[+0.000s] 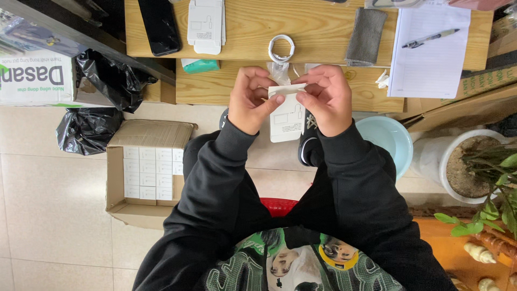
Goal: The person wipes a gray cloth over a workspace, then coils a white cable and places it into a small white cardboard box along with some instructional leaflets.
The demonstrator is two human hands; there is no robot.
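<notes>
My left hand (249,101) and my right hand (325,98) both pinch the top edge of a small flat white carton (286,119), held in the air in front of the wooden table (242,32). The carton hangs down between my hands with its flap folded at the top. A small clear plastic bag (279,71) shows just behind my fingers. A coiled white cable (281,49) lies on the table beyond my hands.
On the table lie a black phone (159,24), a flat white carton blank (205,24), a grey cloth (366,35) and a notepad with a pen (430,39). An open cardboard box of small white boxes (148,172) sits on the floor at left, black bags (89,129) beside it. A pale blue bowl (389,137) and a potted plant (474,167) stand at right.
</notes>
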